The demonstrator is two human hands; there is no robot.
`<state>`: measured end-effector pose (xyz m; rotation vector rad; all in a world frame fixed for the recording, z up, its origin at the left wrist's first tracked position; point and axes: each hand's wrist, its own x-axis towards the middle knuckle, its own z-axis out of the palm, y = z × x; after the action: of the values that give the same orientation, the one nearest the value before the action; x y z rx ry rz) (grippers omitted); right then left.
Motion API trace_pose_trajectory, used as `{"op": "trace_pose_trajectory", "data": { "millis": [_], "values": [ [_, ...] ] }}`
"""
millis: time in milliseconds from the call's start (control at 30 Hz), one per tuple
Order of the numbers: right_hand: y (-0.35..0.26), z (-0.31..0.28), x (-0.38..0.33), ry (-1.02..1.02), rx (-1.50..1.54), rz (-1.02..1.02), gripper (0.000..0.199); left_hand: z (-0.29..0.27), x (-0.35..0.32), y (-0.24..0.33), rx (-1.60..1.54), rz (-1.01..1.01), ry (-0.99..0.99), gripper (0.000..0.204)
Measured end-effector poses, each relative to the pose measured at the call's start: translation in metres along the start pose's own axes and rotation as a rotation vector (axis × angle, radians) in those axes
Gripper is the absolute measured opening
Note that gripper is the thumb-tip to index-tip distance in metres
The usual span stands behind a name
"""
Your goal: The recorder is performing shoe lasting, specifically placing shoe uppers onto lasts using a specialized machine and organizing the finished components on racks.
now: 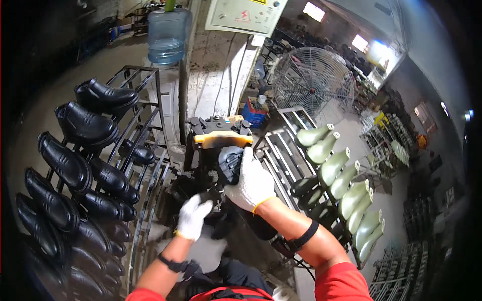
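My right hand [252, 183], in a white knitted glove, is closed around a black shoe [231, 163] whose ridged sole faces up. Much of the shoe is hidden behind the glove. It is held against the near side of a dark machine [217, 124], just below a curved yellow-orange guard [223, 139]. Lower and to the left, my left hand [193, 216], also gloved in white, has its thumb and fingers apart with nothing visible in them. The dark parts of the machine lie close to its fingertips.
A metal rack [159, 95] with several black shoes [65, 160] stands at left. At right, another rack [287, 155] carries several pale green shoe lasts [334, 165]. Beyond are a large caged fan [314, 83], a water bottle [168, 37], a pillar [208, 75] and an electrical box [243, 16].
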<state>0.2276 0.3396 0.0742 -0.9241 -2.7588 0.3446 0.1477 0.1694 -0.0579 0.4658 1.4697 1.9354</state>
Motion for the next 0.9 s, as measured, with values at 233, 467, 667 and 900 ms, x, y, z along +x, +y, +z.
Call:
{"op": "trace_pose_trajectory", "data": {
  "millis": [233, 467, 667, 900],
  "values": [
    [0.063, 0.002, 0.001, -0.484, 1.089, 0.025, 0.056, 0.071, 0.029, -0.028, -0.026, 0.238, 0.168, 0.050],
    [0.034, 0.032, -0.026, -0.412, 1.583, 0.421, 0.043, 0.048, 0.024, 0.013, -0.164, 0.016, -0.043, 0.063],
    [0.039, 0.044, -0.032, -0.433, 1.623, 0.393, 0.053, 0.039, 0.020, -0.001, -0.069, 0.029, -0.010, 0.067],
    [0.038, 0.066, -0.078, -0.318, 1.677, 0.476, 0.047, 0.042, 0.008, -0.005, -0.083, 0.068, -0.028, 0.066]
  ]
}}
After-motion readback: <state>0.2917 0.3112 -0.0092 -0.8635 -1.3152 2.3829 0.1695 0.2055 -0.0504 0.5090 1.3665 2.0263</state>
